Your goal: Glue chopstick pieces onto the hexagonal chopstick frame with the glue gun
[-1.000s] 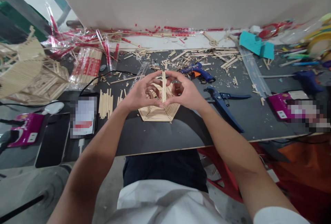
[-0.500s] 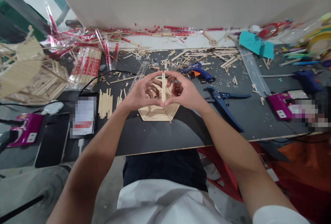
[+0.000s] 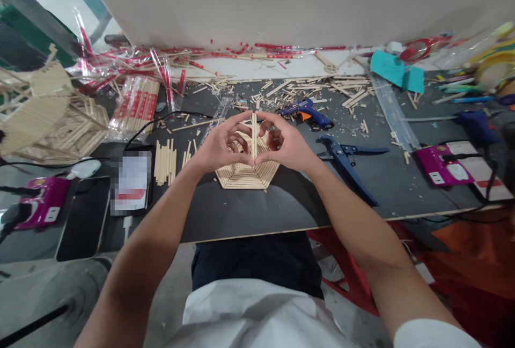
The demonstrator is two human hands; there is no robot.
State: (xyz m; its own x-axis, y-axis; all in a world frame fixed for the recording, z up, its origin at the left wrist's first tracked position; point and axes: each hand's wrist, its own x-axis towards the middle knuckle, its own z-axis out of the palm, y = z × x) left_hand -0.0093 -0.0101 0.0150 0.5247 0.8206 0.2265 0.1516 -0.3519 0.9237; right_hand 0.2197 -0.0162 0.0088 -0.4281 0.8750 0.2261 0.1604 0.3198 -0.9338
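Between both hands stand short wooden sticks (image 3: 254, 136), pressed side by side over the middle of a polygonal stick panel (image 3: 243, 180). My left hand (image 3: 221, 143) is closed on their left side, thumb at the near end and forefinger at the far end. From the right, my right hand (image 3: 287, 141) grips the same ends with thumb and forefinger, its other fingers curled. The panel lies flat on the dark table, built of sticks in nested rings; its far part is partly hidden by my hands.
Cut sticks (image 3: 165, 161) lie left of the panel. A blue glue gun (image 3: 311, 112) rests behind my right hand, blue cutters (image 3: 350, 168) to its right. Phones (image 3: 83, 219) and a purple power strip (image 3: 42, 203) are at left, beside a stick model (image 3: 44, 117). Scraps litter the back.
Both hands keep the same hold on the sticks over the panel. Only the camera view has shifted very slightly.
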